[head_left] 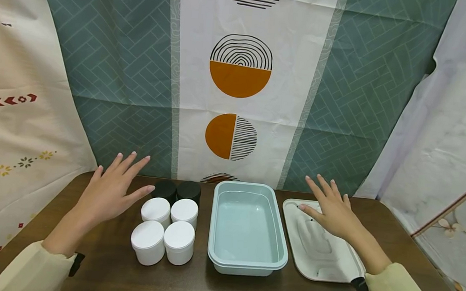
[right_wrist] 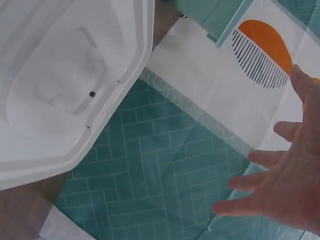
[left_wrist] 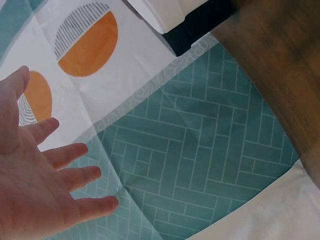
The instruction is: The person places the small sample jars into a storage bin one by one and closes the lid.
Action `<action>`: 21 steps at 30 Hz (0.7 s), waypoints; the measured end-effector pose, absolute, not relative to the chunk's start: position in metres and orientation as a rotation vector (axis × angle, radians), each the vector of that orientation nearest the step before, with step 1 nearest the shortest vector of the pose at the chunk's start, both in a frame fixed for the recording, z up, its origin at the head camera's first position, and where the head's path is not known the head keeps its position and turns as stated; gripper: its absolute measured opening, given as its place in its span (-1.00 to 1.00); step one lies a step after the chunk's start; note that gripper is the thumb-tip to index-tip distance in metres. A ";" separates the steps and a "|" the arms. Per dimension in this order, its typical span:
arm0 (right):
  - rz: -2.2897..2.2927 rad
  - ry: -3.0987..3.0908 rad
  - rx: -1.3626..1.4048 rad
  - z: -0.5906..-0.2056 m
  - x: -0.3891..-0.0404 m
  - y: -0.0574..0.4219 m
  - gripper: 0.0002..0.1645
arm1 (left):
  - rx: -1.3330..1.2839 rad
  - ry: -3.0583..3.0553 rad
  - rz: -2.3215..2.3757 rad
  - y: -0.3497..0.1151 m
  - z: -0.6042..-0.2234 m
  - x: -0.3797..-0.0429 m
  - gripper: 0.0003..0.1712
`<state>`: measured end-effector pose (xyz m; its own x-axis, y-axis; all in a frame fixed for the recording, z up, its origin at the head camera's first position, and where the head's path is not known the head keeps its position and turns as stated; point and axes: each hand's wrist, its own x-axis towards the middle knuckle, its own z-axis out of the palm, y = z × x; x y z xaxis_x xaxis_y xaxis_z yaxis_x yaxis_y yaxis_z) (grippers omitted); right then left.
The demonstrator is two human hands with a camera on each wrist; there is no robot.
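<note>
My left hand (head_left: 111, 191) is raised with spread fingers beside a group of lidded jars, holding nothing. Several white jars (head_left: 148, 243) stand in two rows, and two black jars (head_left: 188, 192) are behind them, partly hidden. In the middle of the table sits a light blue plastic basin (head_left: 250, 227). To its right lies a flat white lid (head_left: 331, 265) with a moulded centre. Over the far part of that lid hovers my right hand (head_left: 333, 214), its fingers spread and nothing in its grasp. The left wrist view shows the same bare left palm (left_wrist: 35, 190).
The brown wooden table (head_left: 152, 285) ends at a hanging curtain (head_left: 245, 104) with green panels and orange half circles. Patterned cloth (head_left: 18, 143) hangs at the left, and a pale marbled sheet (head_left: 446, 161) closes off the right side.
</note>
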<state>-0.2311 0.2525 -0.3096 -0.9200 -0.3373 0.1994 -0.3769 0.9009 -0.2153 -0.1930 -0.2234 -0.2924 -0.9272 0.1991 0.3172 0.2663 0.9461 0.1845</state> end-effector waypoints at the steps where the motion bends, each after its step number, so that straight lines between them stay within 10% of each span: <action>1: 0.398 -2.905 0.556 -0.311 -0.230 0.252 -0.09 | -0.348 -2.798 -0.338 -0.224 -0.293 -0.191 -0.13; 21: 0.758 -2.790 0.738 -0.345 -0.218 0.240 -0.20 | -0.447 -2.727 -0.799 -0.234 -0.328 -0.154 -0.14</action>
